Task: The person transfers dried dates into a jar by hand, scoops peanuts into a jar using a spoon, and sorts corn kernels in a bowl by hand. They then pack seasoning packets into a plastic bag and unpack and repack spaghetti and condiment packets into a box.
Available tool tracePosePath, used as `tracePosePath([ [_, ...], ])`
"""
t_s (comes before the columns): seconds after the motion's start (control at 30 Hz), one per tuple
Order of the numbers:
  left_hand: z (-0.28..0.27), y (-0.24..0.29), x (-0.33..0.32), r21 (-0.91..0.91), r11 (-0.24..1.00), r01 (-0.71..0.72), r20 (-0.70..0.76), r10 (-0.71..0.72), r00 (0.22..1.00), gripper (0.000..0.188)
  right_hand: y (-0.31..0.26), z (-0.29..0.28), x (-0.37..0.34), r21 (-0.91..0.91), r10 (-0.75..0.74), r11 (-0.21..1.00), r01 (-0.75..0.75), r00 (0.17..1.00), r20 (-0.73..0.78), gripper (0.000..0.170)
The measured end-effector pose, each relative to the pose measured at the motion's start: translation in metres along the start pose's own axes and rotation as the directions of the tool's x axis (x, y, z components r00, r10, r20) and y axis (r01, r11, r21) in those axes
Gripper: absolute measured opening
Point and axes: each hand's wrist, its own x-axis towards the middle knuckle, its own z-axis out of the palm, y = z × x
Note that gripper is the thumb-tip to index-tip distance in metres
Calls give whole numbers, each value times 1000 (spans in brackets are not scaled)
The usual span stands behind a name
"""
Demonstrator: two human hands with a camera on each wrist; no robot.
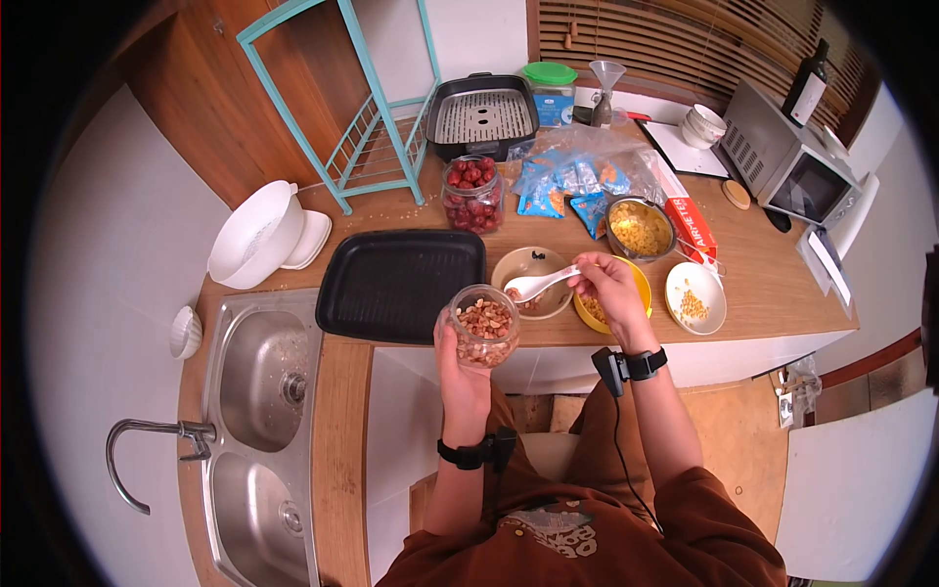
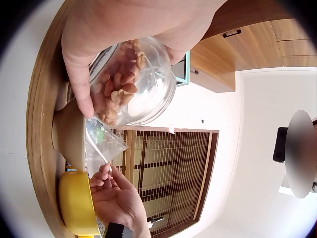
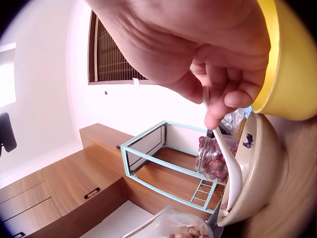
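Observation:
My left hand (image 1: 462, 386) grips a round glass jar (image 1: 486, 338) that holds reddish-skinned peanuts (image 2: 119, 91). The jar is held at the counter's front edge, mouth up and unlidded in the head view. Between the thumb and fingers of my right hand (image 1: 616, 298) is the handle of a white spoon (image 1: 540, 282). Its bowl end lies over a beige bowl (image 1: 515, 260), close beside the jar's rim; in the right wrist view the spoon (image 3: 232, 171) dips inside the beige bowl's rim. Some peanuts lie in that bowl. Beneath my right hand stands a yellow bowl (image 1: 642, 286), partly hidden, with yellowish bits inside.
Left of the jar lies a black grill pan (image 1: 401, 284), near the sink (image 1: 259, 382). Behind stand a jar of red fruit (image 1: 472, 196), blue packets (image 1: 543, 201) and a metal bowl of yellow pieces (image 1: 641, 230). A white bowl (image 1: 696, 298) sits at the right.

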Motion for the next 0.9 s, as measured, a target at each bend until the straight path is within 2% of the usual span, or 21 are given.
tracePosePath([
  [0.17,2,-1,0,23,1000,-18,-10,18,1000,51,-24,-1,-11,104,-103,989,102,995,1,15],
  [0.27,4,-1,0,-33,999,14,36,-13,999,52,-46,5,-23,138,-159,978,156,987,17,16],
  [0.33,8,-4,0,37,999,-13,21,13,1000,49,-57,11,-33,150,-183,973,177,983,28,16],
  [0.4,11,-6,-1,49,999,-16,33,14,999,48,-66,19,-43,69,-225,974,218,966,129,17],
  [0.43,13,-7,-2,61,998,-19,45,17,999,48,-68,24,-47,69,-225,974,218,966,127,17],
  [0.5,15,-7,-3,67,998,-12,40,10,999,48,-71,32,-53,-74,-218,968,239,951,219,18],
  [0.57,16,-6,-3,72,997,-8,34,6,999,48,-72,35,-55,-91,-214,966,242,946,245,18],
  [0.67,12,-3,-3,11,1000,-5,61,4,998,52,-75,33,-52,-61,-228,968,245,953,201,18],
  [0.73,6,-1,-1,-12,1000,-22,58,22,998,53,-76,27,-47,35,-262,965,260,960,101,16],
  [0.9,-7,5,4,-29,999,-38,9,38,999,53,-50,8,-27,-80,-266,961,263,964,-21,16],
])
